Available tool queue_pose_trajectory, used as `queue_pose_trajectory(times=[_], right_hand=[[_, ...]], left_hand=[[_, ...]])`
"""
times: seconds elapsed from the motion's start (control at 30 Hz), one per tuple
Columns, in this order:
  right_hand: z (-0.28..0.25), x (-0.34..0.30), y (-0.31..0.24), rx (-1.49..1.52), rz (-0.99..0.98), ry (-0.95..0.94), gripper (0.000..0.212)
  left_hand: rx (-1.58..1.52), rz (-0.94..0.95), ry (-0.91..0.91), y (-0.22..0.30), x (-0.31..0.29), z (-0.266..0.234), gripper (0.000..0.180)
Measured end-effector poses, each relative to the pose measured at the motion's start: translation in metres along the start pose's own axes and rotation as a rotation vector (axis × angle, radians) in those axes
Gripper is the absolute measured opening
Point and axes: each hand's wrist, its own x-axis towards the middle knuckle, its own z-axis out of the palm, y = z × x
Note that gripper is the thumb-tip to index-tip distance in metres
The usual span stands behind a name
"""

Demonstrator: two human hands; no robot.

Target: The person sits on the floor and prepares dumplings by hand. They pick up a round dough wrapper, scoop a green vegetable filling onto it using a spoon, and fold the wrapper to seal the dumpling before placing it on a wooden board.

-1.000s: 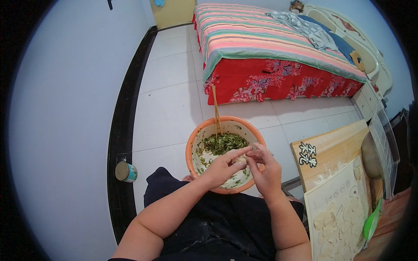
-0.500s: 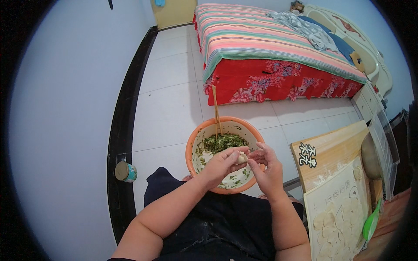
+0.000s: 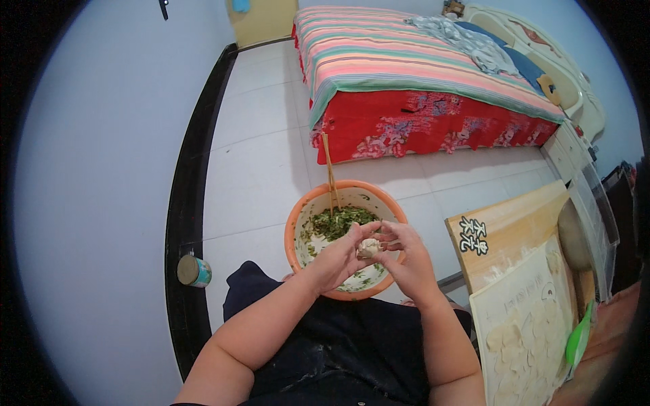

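A small pale dumpling (image 3: 369, 248) sits between my two hands, over the near half of an orange-rimmed basin (image 3: 291, 238). My left hand (image 3: 336, 261) cups it from the left, the thumb along its upper side. From the right, the thumb and bent fingers of my right hand (image 3: 407, 256) close on its edge. Chopped green filling (image 3: 344, 220) lies in the far part of the basin, and green bits cling to its white inner wall. A pair of wooden chopsticks (image 3: 330, 169) stands in the filling, leaning on the far rim.
At my right, a wooden board (image 3: 504, 237) carries a white mat (image 3: 487, 308) with many round dough wrappers (image 3: 521, 345). A green-handled tool (image 3: 577, 342) lies at its edge. A tin (image 3: 194, 271) stands by the left wall. A striped-covered bed (image 3: 406, 61) fills the far side.
The dumpling has shifted slightly left and down and turned between my fingers. My right hand's fingers have curled further over it. The whole view has shifted a little.
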Motion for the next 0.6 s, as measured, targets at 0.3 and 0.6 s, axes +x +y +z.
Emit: queue_pose_trajectory(times=[0.3,0.6], right_hand=[[-0.009,-0.02,-0.009,-0.43,-0.15,-0.064,0.051],[-0.096,-0.095,-0.053,-0.524,0.0,0.065,0.036]], left_hand=[[-0.003,-0.136,-0.076,-0.013,0.003,0.016,0.067],[0.009,-0.262,-0.256,-0.046,0.003,0.114,0.068]])
